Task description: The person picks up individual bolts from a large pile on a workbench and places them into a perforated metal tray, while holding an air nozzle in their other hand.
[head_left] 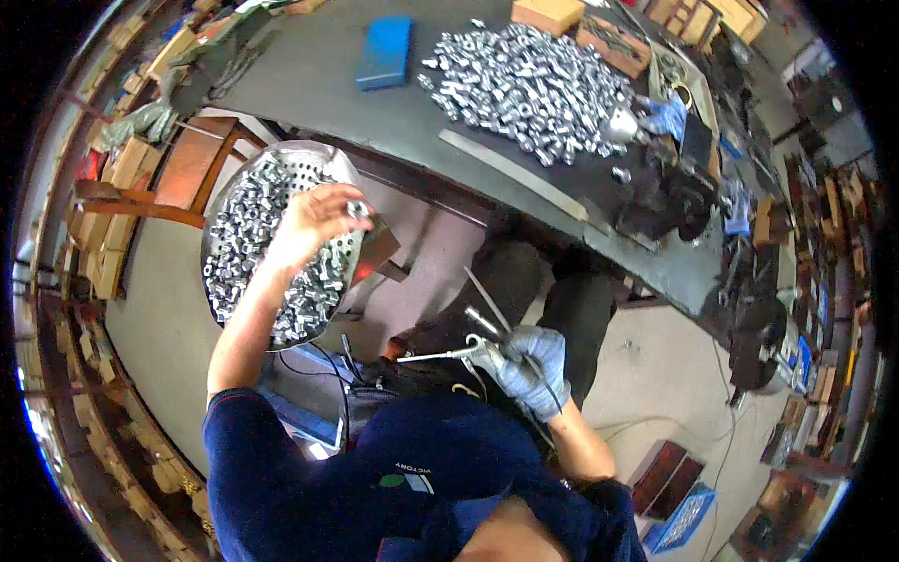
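My bare left hand (pixel 314 225) is over the right side of a round perforated metal basin (pixel 330 161). Between its thumb and fingertips it pinches a small shiny metal fitting (pixel 357 209). Many similar metal fittings (pixel 245 234) lie heaped in the basin. In front of my lap, my right hand (pixel 536 371) wears a pale blue-grey glove. It is closed round an air blow gun (pixel 482 354), whose thin nozzle points left. A slim pointed metal strip (pixel 487 298) and a short metal tube also stick out by this hand; how they are held is hidden.
On the dark workbench (pixel 309 84) lie a big pile of metal fittings (pixel 534 89), a blue box (pixel 384 52) and a flat metal bar (pixel 510 173). A wooden chair (pixel 192 169) stands beyond the basin. At lower right, a blue crate (pixel 682 520) sits on the floor near cables.
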`<action>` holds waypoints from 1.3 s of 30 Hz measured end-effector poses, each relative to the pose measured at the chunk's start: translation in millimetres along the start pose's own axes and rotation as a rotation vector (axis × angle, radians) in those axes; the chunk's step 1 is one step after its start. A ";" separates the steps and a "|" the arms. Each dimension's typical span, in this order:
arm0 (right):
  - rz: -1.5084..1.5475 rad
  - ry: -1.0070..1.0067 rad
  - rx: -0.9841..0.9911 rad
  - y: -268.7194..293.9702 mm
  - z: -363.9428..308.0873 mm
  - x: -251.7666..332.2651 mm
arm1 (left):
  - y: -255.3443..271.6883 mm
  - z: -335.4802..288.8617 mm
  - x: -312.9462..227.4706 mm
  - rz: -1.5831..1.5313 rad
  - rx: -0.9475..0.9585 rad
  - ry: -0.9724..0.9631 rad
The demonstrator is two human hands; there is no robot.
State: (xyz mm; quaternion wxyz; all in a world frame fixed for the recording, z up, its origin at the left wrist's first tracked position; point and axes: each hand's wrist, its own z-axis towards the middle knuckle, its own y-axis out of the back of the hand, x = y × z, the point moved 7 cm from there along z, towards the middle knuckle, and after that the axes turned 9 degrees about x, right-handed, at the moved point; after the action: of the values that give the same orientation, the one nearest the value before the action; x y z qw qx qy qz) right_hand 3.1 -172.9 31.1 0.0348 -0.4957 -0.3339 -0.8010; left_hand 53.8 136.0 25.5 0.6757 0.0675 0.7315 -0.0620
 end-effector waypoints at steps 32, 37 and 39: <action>-0.012 -0.083 -0.038 11.1 -9.6 -26.7 | -168.0 11.8 25.2 -0.064 0.407 0.131; 0.077 -0.103 -0.044 13.1 -13.3 -28.9 | -167.9 9.9 33.0 -0.113 0.427 0.174; 0.134 -0.128 -0.068 13.3 -18.8 -31.8 | -162.9 12.0 36.3 -0.108 0.443 0.188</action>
State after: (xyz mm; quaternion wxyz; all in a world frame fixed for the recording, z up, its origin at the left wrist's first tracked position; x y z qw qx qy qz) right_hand 9.9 -202.6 6.5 0.0498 -0.5681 -0.2741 -0.7744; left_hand 33.0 -25.8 -11.8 0.5693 0.1801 0.7622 -0.2502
